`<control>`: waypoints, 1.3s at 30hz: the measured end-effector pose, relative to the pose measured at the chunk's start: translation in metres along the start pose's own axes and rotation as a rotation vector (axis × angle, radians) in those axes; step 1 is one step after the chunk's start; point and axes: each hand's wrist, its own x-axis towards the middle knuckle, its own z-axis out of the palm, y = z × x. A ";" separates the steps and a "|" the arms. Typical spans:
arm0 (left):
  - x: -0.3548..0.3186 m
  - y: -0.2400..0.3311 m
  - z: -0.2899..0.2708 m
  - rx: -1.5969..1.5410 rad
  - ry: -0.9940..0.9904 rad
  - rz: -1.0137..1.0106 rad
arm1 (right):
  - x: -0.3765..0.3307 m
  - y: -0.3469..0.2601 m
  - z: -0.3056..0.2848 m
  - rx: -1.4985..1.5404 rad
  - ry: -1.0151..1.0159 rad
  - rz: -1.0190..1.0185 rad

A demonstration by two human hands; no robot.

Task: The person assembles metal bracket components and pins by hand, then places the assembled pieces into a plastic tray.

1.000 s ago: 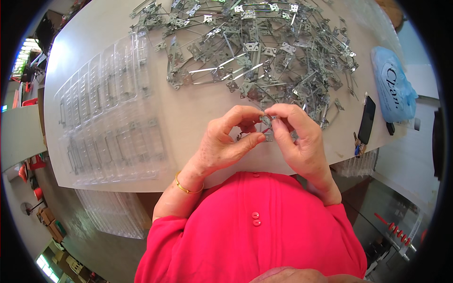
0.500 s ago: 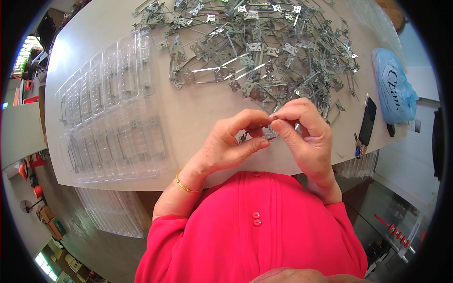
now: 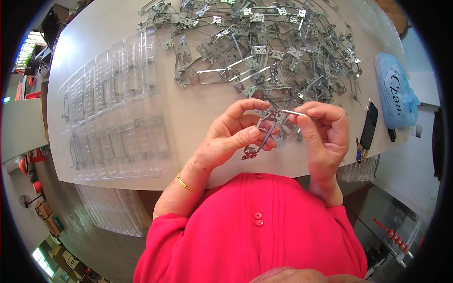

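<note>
My left hand [image 3: 231, 134] is curled round a metal bracket [image 3: 267, 135], a narrow bar with a cut-out plate at each end. The bracket slants down across the fingers, its lower plate hanging below the thumb. To the right, my right hand [image 3: 328, 134] pinches a slim silvery rod [image 3: 293, 112] between thumb and forefinger. The rod's free tip points left, close to the bracket's upper plate; whether they touch I cannot tell. Just beyond both hands lies a large heap of similar metal brackets [image 3: 258, 49], partly hidden by my fingers.
Clear plastic blister trays [image 3: 113, 101] holding metal parts lie on the table's left. More trays are stacked below the table edge [image 3: 111, 207]. On the right are a blue plastic bag [image 3: 395, 94], a black phone [image 3: 369, 125] and keys [image 3: 361, 154].
My hands have moved apart, the right one going right with the rod now showing in its pinch. My left fingers have spread somewhat, and more of the bracket is visible.
</note>
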 end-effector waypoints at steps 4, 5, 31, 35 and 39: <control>0.001 -0.001 -0.001 -0.090 -0.019 -0.003 | -0.006 0.010 -0.003 -0.157 -0.071 -0.079; 0.001 -0.001 -0.002 -0.091 -0.021 -0.006 | -0.006 0.010 -0.002 -0.186 -0.090 -0.109; 0.002 -0.010 -0.007 0.064 -0.007 0.313 | -0.009 -0.001 -0.010 -0.061 -0.090 0.359; 0.002 -0.015 -0.013 0.016 -0.062 0.421 | -0.016 0.006 -0.006 0.135 -0.219 0.535; 0.002 -0.016 -0.012 0.021 -0.053 0.432 | -0.018 0.014 -0.007 0.263 -0.268 0.621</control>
